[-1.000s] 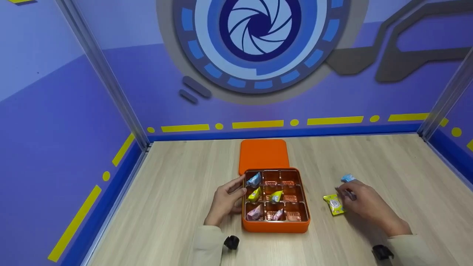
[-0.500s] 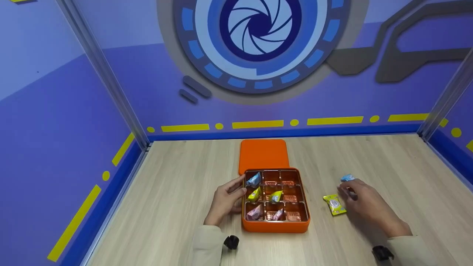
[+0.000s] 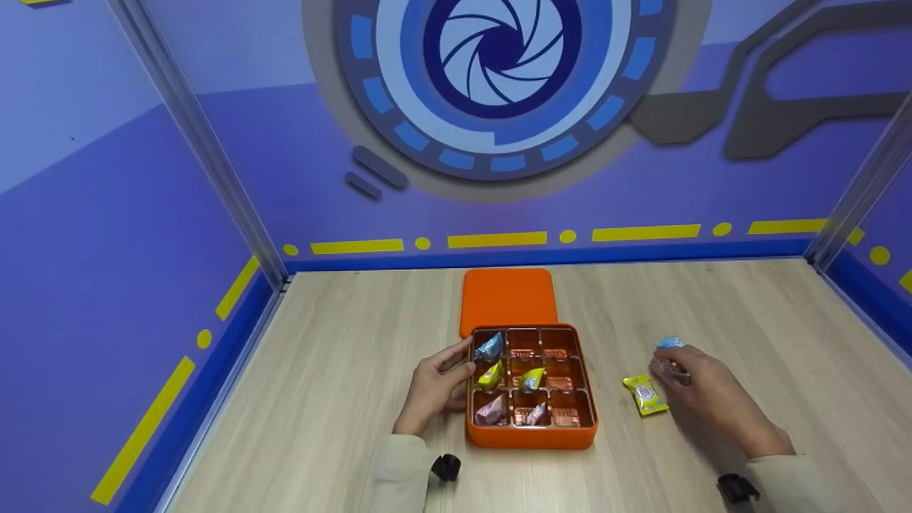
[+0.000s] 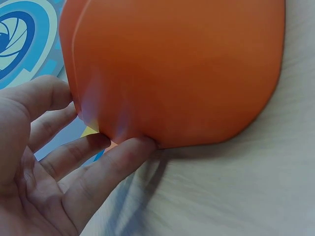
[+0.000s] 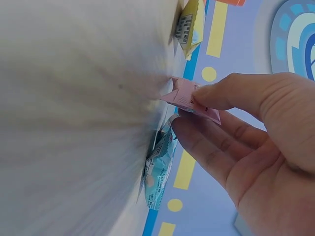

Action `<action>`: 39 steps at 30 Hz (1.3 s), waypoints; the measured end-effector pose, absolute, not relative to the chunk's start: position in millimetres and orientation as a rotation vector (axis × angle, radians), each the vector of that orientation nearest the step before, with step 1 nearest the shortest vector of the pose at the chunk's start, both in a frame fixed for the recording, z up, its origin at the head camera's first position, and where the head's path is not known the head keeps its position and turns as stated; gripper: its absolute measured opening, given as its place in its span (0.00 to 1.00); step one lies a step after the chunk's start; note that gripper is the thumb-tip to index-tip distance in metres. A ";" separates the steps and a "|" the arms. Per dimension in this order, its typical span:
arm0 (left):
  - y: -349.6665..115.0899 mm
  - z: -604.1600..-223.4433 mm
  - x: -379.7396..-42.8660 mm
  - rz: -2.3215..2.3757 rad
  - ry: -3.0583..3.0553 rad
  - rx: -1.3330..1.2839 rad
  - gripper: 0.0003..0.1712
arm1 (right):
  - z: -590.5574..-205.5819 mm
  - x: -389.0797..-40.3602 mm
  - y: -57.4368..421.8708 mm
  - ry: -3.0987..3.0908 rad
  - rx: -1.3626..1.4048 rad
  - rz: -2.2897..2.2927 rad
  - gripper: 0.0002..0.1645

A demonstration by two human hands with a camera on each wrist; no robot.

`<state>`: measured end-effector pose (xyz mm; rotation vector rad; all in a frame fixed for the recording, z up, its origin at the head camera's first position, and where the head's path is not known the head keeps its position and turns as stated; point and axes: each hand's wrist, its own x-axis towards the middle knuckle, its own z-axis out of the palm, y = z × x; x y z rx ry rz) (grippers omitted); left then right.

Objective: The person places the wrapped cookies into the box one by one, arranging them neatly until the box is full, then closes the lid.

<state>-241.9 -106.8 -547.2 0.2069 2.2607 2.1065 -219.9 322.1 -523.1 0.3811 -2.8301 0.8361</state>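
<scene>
In the head view my left hand (image 3: 433, 388) holds the left side of an open orange box (image 3: 531, 438). The left wrist view shows its fingertips against the orange side (image 4: 182, 73). Inside, the left column has a blue candy (image 3: 490, 347), a yellow candy (image 3: 490, 375) and a pink candy (image 3: 491, 411). The middle column has another yellow candy (image 3: 532, 379) and another pink one (image 3: 536, 413). My right hand (image 3: 705, 388) pinches a wrapped pink candy (image 5: 184, 96) between thumb and fingers, low over the table. A blue candy (image 5: 160, 169) lies close beside its fingertips.
A yellow-wrapped candy (image 3: 645, 395) lies on the wooden table (image 3: 342, 342), left of my right hand. The orange lid (image 3: 509, 296) lies flat behind the box. Printed panels (image 3: 442, 214) wall in the back and sides.
The fingers of my right hand have shifted slightly away from the yellow candy, and more of the pink candy shows between them. My left hand and the box stay where they were.
</scene>
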 end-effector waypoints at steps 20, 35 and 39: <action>-106.9 -543.5 -239.1 2.107 2.232 0.141 0.28 | -521.1 -217.4 321.9 -2.843 0.390 0.834 0.08; -107.6 -547.7 -243.5 2.119 2.208 0.155 0.28 | -517.2 -216.5 319.2 -2.838 0.351 0.901 0.13; -108.0 -547.6 -243.3 2.125 2.208 0.167 0.28 | -516.5 -216.9 317.4 -2.799 0.360 0.903 0.11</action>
